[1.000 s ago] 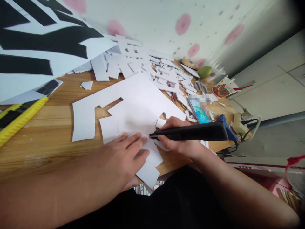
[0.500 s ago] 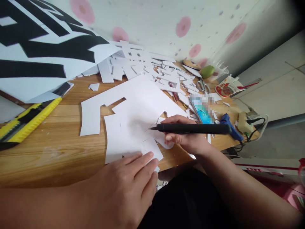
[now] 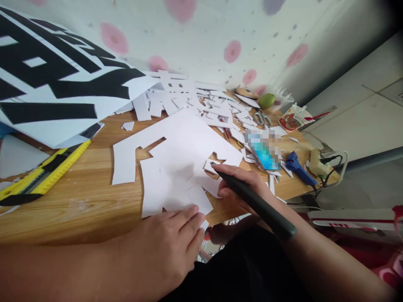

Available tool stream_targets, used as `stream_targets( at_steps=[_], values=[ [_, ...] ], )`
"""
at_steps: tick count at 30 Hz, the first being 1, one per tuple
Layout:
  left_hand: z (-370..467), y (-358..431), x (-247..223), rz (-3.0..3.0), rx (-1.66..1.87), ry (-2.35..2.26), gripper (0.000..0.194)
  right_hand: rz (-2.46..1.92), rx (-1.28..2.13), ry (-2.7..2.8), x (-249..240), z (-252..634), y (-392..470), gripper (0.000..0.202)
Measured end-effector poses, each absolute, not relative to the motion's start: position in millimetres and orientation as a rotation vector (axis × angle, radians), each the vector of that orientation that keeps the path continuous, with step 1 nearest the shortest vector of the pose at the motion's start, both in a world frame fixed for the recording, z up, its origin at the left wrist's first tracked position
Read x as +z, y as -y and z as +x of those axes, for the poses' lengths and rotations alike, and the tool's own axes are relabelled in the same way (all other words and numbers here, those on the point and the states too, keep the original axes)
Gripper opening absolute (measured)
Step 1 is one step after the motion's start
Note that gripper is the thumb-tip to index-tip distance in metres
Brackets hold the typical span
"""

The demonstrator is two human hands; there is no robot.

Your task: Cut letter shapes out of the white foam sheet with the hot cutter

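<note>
One white cut-out sheet (image 3: pixel 173 176) lies on the wooden table (image 3: pixel 78 205). Left hand (image 3: pixel 173 237) rests on its near edge, fingers extended, gripping nothing; right hand (image 3: pixel 252 178) pinches a black tool (image 3: pixel 256 204), tip at sheet's right side. Farther left: paper (image 3: pixel 63 135) bearing large black strokes, not legible. Cup (image 3: pixel 292 120): red print, too small to read.

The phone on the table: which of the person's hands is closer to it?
Right. The right hand, holding a black tool, is just this side of the phone; the left hand lies farther left, at the white sheet.
</note>
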State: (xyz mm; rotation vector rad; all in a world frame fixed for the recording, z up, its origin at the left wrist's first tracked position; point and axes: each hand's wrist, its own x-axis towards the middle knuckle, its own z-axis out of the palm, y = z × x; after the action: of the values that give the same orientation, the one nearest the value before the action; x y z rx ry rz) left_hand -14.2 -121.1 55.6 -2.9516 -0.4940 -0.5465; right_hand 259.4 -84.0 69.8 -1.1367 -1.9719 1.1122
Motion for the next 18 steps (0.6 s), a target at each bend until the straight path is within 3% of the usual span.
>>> stream_targets(
  at_steps=[4,10,14,18],
  values=[
    [-11,131,56,-2.938,-0.501,0.554,0.031,-1.051,1.238,1.755,65,249,84,0.044],
    [-9,127,47,-2.855,-0.466,0.736,0.027,-1.118,1.034,1.934,56,249,80,0.046],
    [-11,120,47,-2.859,-0.485,0.762,0.044,-1.334,0.605,2.263,61,245,84,0.040],
    [-13,118,49,-2.872,-0.538,0.752,0.051,-1.488,0.192,2.528,67,235,92,0.047]
  ],
)
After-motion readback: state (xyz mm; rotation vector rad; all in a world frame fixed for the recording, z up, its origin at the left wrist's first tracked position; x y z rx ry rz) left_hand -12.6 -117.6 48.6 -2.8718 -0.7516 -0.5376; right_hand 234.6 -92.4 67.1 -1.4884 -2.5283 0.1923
